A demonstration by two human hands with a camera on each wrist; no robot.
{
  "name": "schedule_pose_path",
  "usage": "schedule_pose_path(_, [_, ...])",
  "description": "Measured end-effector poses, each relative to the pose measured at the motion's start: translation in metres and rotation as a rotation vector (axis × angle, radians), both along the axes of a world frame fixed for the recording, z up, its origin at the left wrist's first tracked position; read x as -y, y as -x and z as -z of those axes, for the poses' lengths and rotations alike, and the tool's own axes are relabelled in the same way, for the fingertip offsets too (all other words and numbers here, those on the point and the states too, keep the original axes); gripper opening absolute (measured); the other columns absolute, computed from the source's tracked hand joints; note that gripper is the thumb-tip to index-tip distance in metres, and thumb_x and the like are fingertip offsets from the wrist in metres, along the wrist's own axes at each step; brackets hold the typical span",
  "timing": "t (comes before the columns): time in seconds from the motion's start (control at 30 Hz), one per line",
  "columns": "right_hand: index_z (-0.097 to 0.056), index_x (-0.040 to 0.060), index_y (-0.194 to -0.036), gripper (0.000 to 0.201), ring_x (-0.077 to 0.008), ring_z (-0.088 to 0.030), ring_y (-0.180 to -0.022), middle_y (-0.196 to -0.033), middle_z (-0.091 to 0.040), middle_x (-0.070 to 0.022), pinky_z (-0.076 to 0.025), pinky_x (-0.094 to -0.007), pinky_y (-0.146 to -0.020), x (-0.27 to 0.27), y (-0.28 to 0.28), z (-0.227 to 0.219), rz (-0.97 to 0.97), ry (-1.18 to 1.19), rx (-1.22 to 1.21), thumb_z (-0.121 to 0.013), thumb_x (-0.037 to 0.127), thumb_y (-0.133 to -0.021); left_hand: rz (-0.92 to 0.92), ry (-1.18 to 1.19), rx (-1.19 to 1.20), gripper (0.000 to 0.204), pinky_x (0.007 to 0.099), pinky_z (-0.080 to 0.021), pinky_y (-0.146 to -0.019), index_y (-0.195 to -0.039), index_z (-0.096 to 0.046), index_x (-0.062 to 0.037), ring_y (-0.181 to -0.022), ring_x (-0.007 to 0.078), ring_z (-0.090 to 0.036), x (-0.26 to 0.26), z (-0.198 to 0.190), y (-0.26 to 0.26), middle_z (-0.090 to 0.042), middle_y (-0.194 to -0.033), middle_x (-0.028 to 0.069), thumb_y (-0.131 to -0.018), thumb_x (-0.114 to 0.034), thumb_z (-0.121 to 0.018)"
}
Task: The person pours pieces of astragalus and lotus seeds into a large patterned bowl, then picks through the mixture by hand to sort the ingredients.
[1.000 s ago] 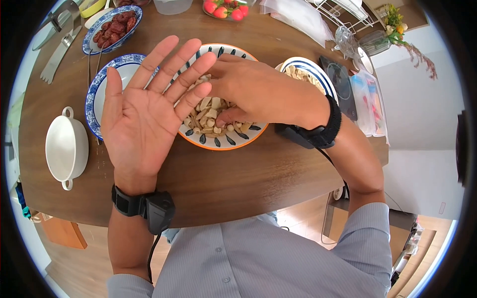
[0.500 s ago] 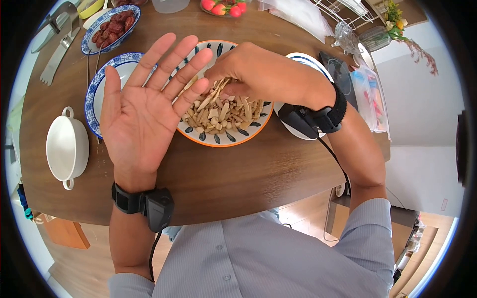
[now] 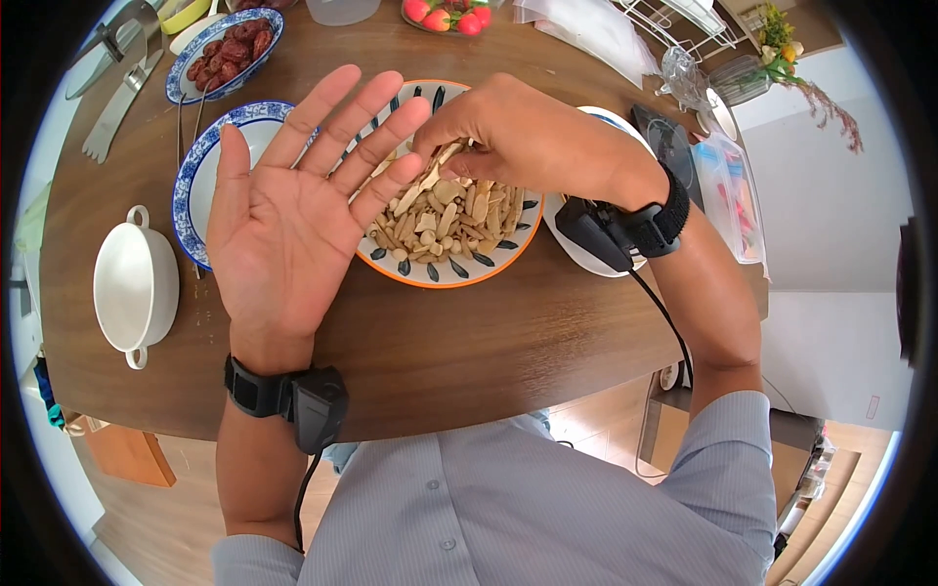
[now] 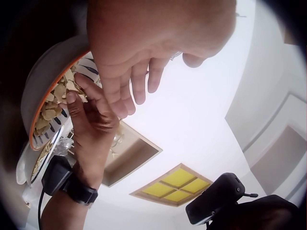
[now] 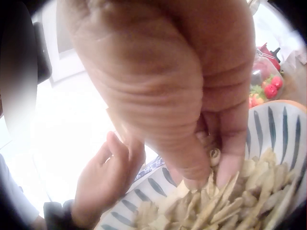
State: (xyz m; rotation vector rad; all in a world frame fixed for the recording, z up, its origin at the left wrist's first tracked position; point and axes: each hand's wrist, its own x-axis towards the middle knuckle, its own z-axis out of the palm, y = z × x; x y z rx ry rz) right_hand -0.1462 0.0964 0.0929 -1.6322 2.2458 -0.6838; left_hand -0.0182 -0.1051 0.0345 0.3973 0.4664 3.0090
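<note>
The right hand (image 3: 518, 137) comes in from the right above the bowl (image 3: 440, 283), thumb and fingers turned down, pinching a few slices (image 3: 430, 178). These sit between the thumb and fingertips and jut out beyond them; in the head view their long axis slants from the grip down to the left, toward the person. The pile (image 3: 459, 215) lies in the bowl just under the grip, spreading toward the person and to the right, its pieces pointing many ways; the right wrist view shows the fingertips down at its top. Of the two, the right hand is nearer to the pile. The left hand (image 3: 288, 210) holds nothing, palm up and fingers spread, in front of the bowl's left side in the head view, its little finger near the pinched slices; whether they touch cannot be told.
</note>
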Motion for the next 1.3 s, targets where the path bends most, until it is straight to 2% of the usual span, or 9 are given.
schedule_pose_path(0.23, [-0.074, 0.0027, -0.104, 0.021, -0.0402, -0.069, -0.09, -0.093, -0.073, -0.0211, -0.054, -0.0426, -0.08, 0.001, 0.002, -0.003, 0.09, -0.044, 0.037, -0.072, -0.001, -0.084, -0.007, -0.012, 0.01, 0.075, 0.0534, -0.03, -0.124, -0.161, -0.017, 0.0069, -0.156, 0.0452, -0.021, 0.0, -0.002, -0.001, -0.019, -0.167, 0.0305, -0.112, -0.049, -0.029])
schedule_pose_path(0.3, [-0.073, 0.003, -0.111, 0.024, -0.0314, -0.066, -0.074, -0.088, -0.072, -0.0173, -0.051, -0.0396, -0.071, -0.002, 0.007, 0.0, 0.051, -0.068, 0.026, -0.072, -0.001, -0.088, -0.005, -0.014, 0.008, 0.075, 0.0535, -0.03, -0.124, -0.161, -0.017, 0.0071, -0.156, 0.0453, -0.02, 0.0, -0.002, 0.0, -0.018, -0.167, 0.0306, -0.112, -0.049, -0.029])
schedule_pose_path(0.43, [-0.073, 0.0019, -0.111, 0.019, -0.0255, -0.068, -0.073, -0.087, -0.073, -0.0153, -0.054, -0.0363, -0.068, -0.003, 0.012, 0.005, 0.029, -0.067, 0.061, -0.07, 0.001, -0.092, -0.002, -0.023, 0.012, 0.075, 0.0535, -0.027, -0.125, -0.161, -0.017, 0.0074, -0.156, 0.0455, -0.019, 0.0, -0.002, 0.0, -0.017, -0.168, 0.0308, -0.112, -0.048, -0.029])
schedule_pose_path(0.5, [-0.073, 0.0002, -0.11, 0.015, -0.0179, -0.069, -0.073, -0.086, -0.073, -0.0112, -0.057, -0.0311, -0.066, -0.003, 0.01, 0.005, 0.125, -0.078, 0.23, -0.067, 0.003, -0.097, -0.005, -0.018, 0.017, 0.075, 0.0534, -0.027, -0.125, -0.161, -0.017, 0.0073, -0.156, 0.0455, -0.019, 0.0, -0.002, 0.0, -0.017, -0.168, 0.0308, -0.112, -0.048, -0.029])
schedule_pose_path(0.6, [-0.073, -0.0009, -0.109, 0.013, -0.013, -0.07, -0.075, -0.087, -0.073, -0.0078, -0.059, -0.0271, -0.065, -0.003, 0.011, 0.006, 0.108, -0.071, 0.238, -0.065, 0.005, -0.1, -0.007, -0.011, 0.015, 0.075, 0.0532, -0.027, -0.125, -0.161, -0.017, 0.0073, -0.156, 0.0455, -0.018, 0.0, -0.002, 0.0, -0.017, -0.168, 0.0309, -0.112, -0.049, -0.028])
schedule_pose_path(0.63, [-0.073, -0.0009, -0.109, 0.013, -0.013, -0.07, -0.075, -0.087, -0.073, -0.0078, -0.059, -0.0271, -0.065, -0.003, 0.011, 0.006, 0.108, -0.071, 0.238, -0.065, 0.005, -0.1, -0.006, -0.009, 0.008, 0.076, 0.053, -0.028, -0.125, -0.161, -0.017, 0.0073, -0.156, 0.0454, -0.018, 0.0, -0.001, 0.0, -0.017, -0.168, 0.0309, -0.112, -0.049, -0.028])
schedule_pose_path(0.7, [-0.074, 0.0005, -0.104, 0.016, -0.0177, -0.072, -0.072, -0.083, -0.073, -0.013, -0.059, -0.0313, -0.065, -0.002, 0.011, 0.008, 0.18, -0.056, 0.281, -0.065, 0.0, -0.092, -0.007, -0.006, 0.007, 0.076, 0.0529, -0.028, -0.125, -0.161, -0.017, 0.0074, -0.156, 0.0453, -0.019, 0.0, -0.001, 0.0, -0.017, -0.168, 0.031, -0.112, -0.049, -0.027])
schedule_pose_path(0.97, [-0.073, 0.0002, -0.104, 0.014, -0.015, -0.072, -0.071, -0.084, -0.073, -0.0105, -0.059, -0.0297, -0.066, 0.001, 0.012, 0.003, 0.218, -0.042, 0.226, -0.063, 0.003, -0.095, -0.008, -0.009, 0.008, 0.075, 0.0527, -0.027, -0.126, -0.161, -0.017, 0.0076, -0.156, 0.0454, -0.019, 0.0, -0.003, 0.0, -0.018, -0.167, 0.0313, -0.112, -0.05, -0.025])
schedule_pose_path(1.3, [-0.073, 0.0007, -0.104, 0.014, -0.0147, -0.075, -0.079, -0.086, -0.074, -0.0079, -0.058, -0.027, -0.067, -0.004, 0.02, 0.001, 0.194, -0.058, 0.298, -0.062, 0.005, -0.097, -0.01, -0.054, 0.028, 0.075, 0.0534, -0.019, -0.129, -0.16, -0.017, 0.0087, -0.157, 0.0459, -0.015, -0.001, -0.004, 0.0, -0.017, -0.167, 0.0326, -0.112, -0.049, -0.027])
